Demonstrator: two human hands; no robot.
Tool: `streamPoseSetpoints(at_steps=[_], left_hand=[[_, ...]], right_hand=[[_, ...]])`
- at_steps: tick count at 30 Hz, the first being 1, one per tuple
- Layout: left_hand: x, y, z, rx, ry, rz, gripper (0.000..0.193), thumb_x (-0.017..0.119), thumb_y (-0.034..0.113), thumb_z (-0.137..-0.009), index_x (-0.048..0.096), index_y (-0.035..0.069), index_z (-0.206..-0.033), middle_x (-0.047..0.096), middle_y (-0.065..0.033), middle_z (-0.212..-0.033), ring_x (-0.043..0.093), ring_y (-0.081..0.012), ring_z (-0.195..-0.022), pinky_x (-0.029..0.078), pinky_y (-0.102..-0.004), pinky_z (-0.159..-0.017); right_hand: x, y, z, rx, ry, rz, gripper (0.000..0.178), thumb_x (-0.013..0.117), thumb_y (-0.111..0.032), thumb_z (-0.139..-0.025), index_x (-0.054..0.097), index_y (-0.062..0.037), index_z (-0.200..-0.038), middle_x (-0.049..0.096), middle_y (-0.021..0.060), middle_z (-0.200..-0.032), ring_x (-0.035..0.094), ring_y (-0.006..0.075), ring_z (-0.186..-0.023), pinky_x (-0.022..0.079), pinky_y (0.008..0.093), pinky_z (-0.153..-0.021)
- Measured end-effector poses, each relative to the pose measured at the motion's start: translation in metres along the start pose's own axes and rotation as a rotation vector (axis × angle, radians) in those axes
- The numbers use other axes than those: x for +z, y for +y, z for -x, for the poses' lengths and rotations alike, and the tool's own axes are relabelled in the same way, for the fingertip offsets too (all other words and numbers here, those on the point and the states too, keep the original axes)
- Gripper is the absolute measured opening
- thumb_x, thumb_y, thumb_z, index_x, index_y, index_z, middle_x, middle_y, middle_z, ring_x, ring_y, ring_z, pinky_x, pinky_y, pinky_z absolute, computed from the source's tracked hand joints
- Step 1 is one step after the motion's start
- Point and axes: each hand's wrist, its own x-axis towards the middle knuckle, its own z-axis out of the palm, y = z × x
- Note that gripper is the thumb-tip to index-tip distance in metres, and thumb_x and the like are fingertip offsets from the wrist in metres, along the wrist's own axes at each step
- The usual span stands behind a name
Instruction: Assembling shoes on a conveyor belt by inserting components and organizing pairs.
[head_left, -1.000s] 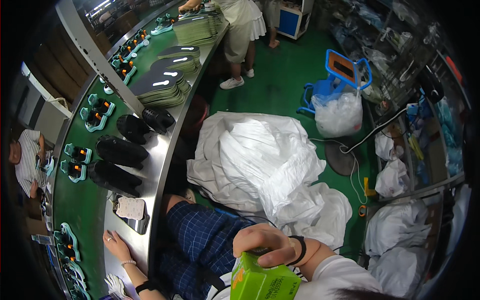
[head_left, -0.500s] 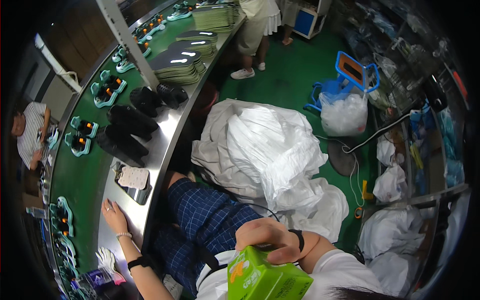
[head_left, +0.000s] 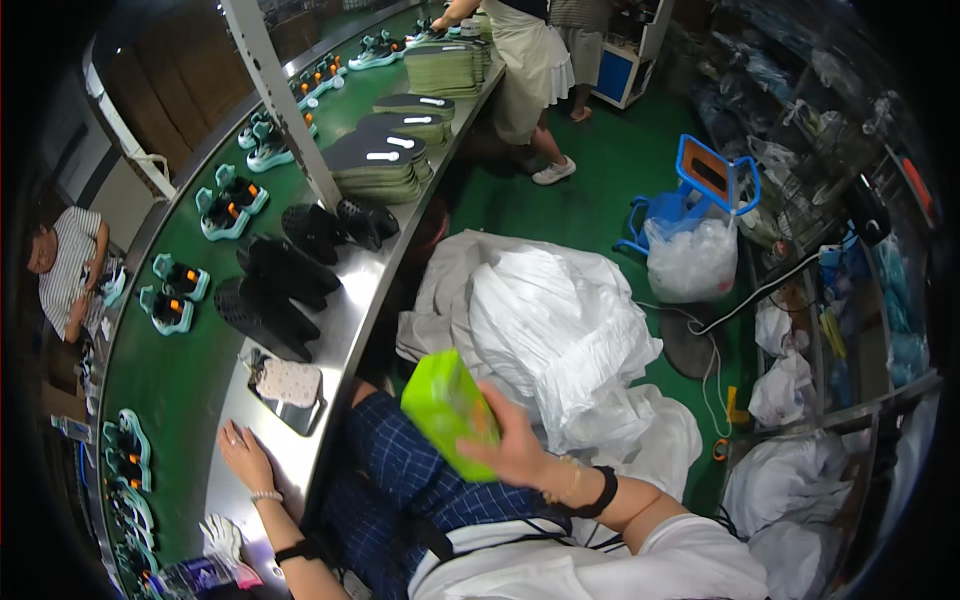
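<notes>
My right hand [head_left: 515, 440] grips a bright green carton [head_left: 435, 400] by its lower end, holding it tilted above my lap. Flat on the bench's metal border [head_left: 225, 492] lies my left hand [head_left: 245, 455], fingers stretched out and nothing in them. Just beyond it sits a small pale spotted case [head_left: 288, 384] on a dark tray-like thing [head_left: 298, 418]. White gloves [head_left: 222, 538] and a purple package [head_left: 192, 577] lie nearer me, beside my left forearm.
Black shoe-shaped pieces [head_left: 262, 318] and stacked insoles [head_left: 375, 170] line the bench. Teal-and-black shoes [head_left: 172, 295] stand on the green belt. White sheeting [head_left: 560, 330] heaps on the floor before a blue stool [head_left: 690, 190]. A person [head_left: 75, 265] sits across; others stand farther off.
My right hand has carried the green carton forward and left, away from my chest to over my lap. My left hand stays flat on the bench. The view has shifted slightly.
</notes>
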Motion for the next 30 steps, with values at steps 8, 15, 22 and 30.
streamPoseSetpoints(at_steps=[8, 15, 22, 30], left_hand=[[-0.003, 0.01, 0.003, -0.011, 0.001, 0.015, 0.043, 0.046, 0.021, -0.098, 0.048, -0.003, -0.133, 0.042, -0.0236, -0.142, 0.039, -0.0394, -0.131, 0.029, -0.0459, -0.11], [-0.055, 0.1, -0.012, 0.061, -0.018, 0.021, 0.042, 0.049, 0.026, -0.098, 0.055, -0.007, -0.123, 0.049, -0.0282, -0.134, 0.046, -0.0446, -0.124, 0.034, -0.0514, -0.109], [-0.034, 0.081, -0.013, 0.026, -0.002, -0.032, 0.042, 0.049, 0.025, -0.098, 0.058, -0.009, -0.12, 0.058, -0.0271, -0.123, 0.051, -0.0412, -0.118, 0.036, -0.0478, -0.107], [-0.004, 0.011, -0.006, -0.052, 0.03, 0.085, 0.041, 0.047, 0.015, -0.096, 0.048, -0.006, -0.131, 0.041, -0.0258, -0.141, 0.039, -0.0402, -0.13, 0.029, -0.0451, -0.111]], right_hand=[[-0.003, 0.25, -0.135, 1.039, -0.063, -0.496, 0.05, 0.053, -0.058, -0.089, 0.057, -0.0111, -0.108, 0.061, 0.0047, -0.074, 0.061, 0.0191, -0.058, 0.058, 0.0395, -0.054], [-0.001, 0.333, -0.351, 0.753, 0.274, -0.469, 0.067, 0.032, -0.059, -0.097, 0.034, -0.0153, -0.147, 0.037, 0.0072, -0.15, 0.055, 0.0285, -0.113, 0.056, 0.0394, -0.068], [0.092, 0.409, -0.257, 1.018, -0.137, -0.421, 0.049, 0.045, -0.044, -0.097, 0.058, 0.0026, -0.1, 0.066, 0.0209, -0.077, 0.065, 0.0312, -0.056, 0.051, 0.045, -0.043], [0.108, 0.361, -0.131, 1.208, -0.454, -0.154, 0.031, 0.052, -0.029, -0.093, 0.058, -0.002, -0.107, 0.069, 0.0142, -0.08, 0.063, 0.0226, -0.06, 0.054, 0.034, -0.053]])
